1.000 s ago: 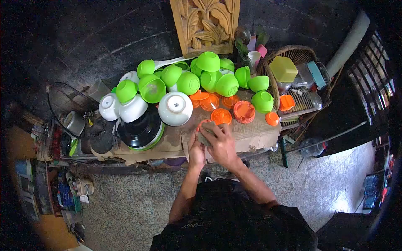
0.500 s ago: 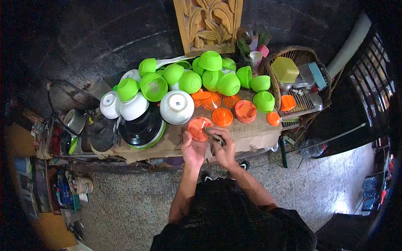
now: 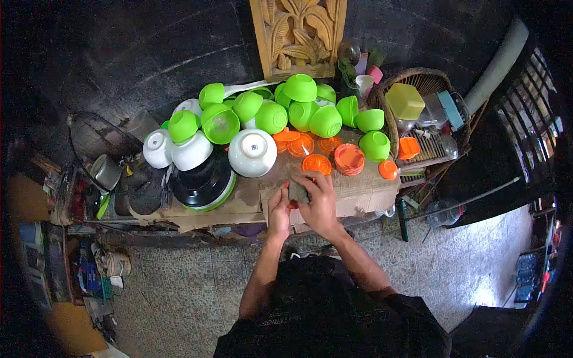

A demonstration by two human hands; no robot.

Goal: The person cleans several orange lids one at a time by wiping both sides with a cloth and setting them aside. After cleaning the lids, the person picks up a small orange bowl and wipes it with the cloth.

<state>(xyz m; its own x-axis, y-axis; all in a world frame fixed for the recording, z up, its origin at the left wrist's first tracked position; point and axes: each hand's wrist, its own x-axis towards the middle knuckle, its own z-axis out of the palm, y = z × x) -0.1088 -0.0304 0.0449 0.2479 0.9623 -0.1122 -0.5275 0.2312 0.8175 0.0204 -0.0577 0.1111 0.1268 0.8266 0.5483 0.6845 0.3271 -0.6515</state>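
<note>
While the left hand [image 3: 279, 210] grips a small orange plastic lid [image 3: 292, 203], the right hand [image 3: 319, 200] presses a grey cloth [image 3: 298, 192] on it; wiping seems underway, needing a steady hold next.

We see the upturned bowl [image 3: 252, 153] on the tabletop [image 3: 364, 194]: pot [image 3: 203, 179] to its left, stacked lids [image 3: 349, 159] to its right, basket [image 3: 418, 113] farther right, carved panel [image 3: 298, 36] behind.

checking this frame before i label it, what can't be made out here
Head view only:
- Orange lid: mostly hidden by the cloth and both hands; only a sliver shows.
- Left hand grip: its fingers are behind the lid and cloth.
- White bowl base mark: too small to read.
- Wicker basket contents: crowded, partly overlapped.
- Floor clutter at left: dark, distorted by the lens edge.
</note>
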